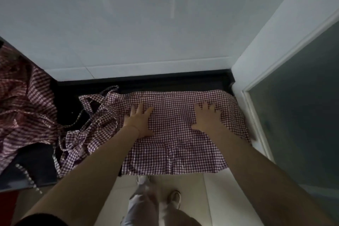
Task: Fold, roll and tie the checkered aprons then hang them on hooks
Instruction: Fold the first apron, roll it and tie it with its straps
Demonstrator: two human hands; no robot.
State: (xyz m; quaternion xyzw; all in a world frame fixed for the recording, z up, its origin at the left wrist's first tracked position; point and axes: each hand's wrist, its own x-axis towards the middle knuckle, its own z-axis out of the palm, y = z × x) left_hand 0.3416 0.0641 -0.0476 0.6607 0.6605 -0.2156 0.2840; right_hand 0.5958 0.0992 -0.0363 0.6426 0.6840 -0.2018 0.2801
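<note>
Nearest, pale shoes point(175, 198) on the cream floor. Above them the purple-and-white checkered cloth apron point(176, 145) lies spread flat on the dark table point(165, 83), its near hem drooping over the edge. Left hand point(140, 122) and right hand point(207, 117) press on it, fingers straight and splayed, grasping nothing: smoothing, I'd say, before the fold. Next, someone must lift an edge across. Tangled ties point(88, 126) and a heap of red checkered aprons point(23, 104) crowd the left; white wall point(146, 24) behind.
</note>
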